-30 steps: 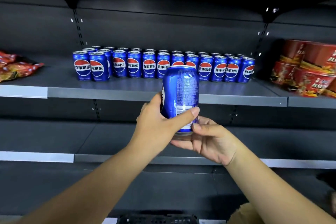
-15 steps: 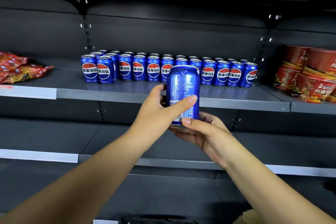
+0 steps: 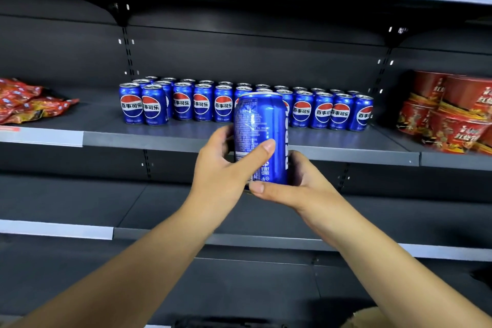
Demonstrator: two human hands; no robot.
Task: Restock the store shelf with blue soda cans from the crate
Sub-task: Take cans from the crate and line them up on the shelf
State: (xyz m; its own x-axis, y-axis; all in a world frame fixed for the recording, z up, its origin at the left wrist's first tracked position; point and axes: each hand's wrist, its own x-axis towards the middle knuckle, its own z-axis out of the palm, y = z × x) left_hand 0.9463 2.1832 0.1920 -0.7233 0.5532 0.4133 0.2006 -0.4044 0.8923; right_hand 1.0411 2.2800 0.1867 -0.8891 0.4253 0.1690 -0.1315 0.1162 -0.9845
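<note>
Left hand (image 3: pixel 223 168) and right hand (image 3: pixel 300 184) both grip one upright blue can (image 3: pixel 262 136) before the shelf (image 3: pixel 186 138).

Both bare forearms reach up and forward, converging at centre. The left hand (image 3: pixel 223 168) wraps the can (image 3: pixel 262 136) from the left, thumb laid across its front. The right hand (image 3: pixel 298 186) cups its base from the right, thumb beneath.
</note>
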